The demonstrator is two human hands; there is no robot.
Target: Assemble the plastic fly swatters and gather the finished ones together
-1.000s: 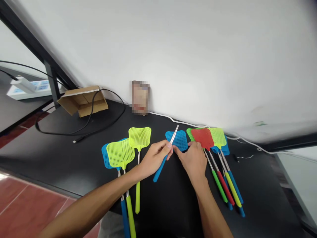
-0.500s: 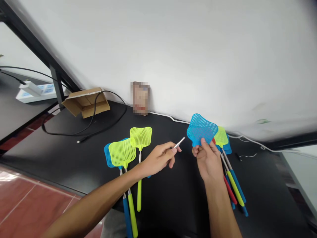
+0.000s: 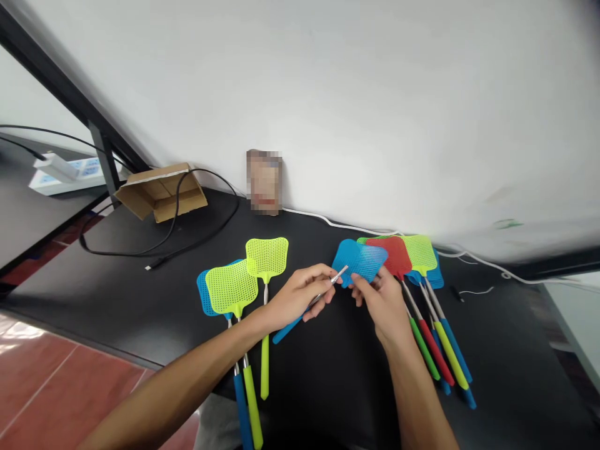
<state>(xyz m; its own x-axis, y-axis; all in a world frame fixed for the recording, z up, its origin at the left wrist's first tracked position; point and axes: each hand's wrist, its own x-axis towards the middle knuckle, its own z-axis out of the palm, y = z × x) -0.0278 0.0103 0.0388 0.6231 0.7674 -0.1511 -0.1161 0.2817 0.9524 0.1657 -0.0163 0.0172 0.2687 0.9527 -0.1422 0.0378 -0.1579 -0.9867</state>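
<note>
My left hand [image 3: 307, 294] is closed around a fly swatter handle [image 3: 288, 330], a metal rod with a blue grip. Between the thumb and fingers of my right hand [image 3: 384, 300] is a blue perforated fly swatter head [image 3: 368, 257]. The rod's bare tip overlaps the lower edge of this head; whether they touch I cannot tell. Left of my hands lie two yellow-green fly swatters [image 3: 267, 256] and a blue one [image 3: 204, 299] partly under them. Beside my right hand lies a pile with a red swatter [image 3: 394, 257], a yellow-green swatter [image 3: 424, 253], and green and blue ones partly covered.
On the black table [image 3: 319, 381] an open cardboard box [image 3: 164, 194] stands at the back left, with a black cable [image 3: 159, 253] looping round it. A blurred packet [image 3: 265, 184] leans on the wall. A white cable [image 3: 323, 219] runs along the wall's foot.
My right hand has brought the blue swatter head left and down, to the rod tip. The rod has stayed nearly in place, its blue grip now more visible. The red and green swatters are uncovered.
</note>
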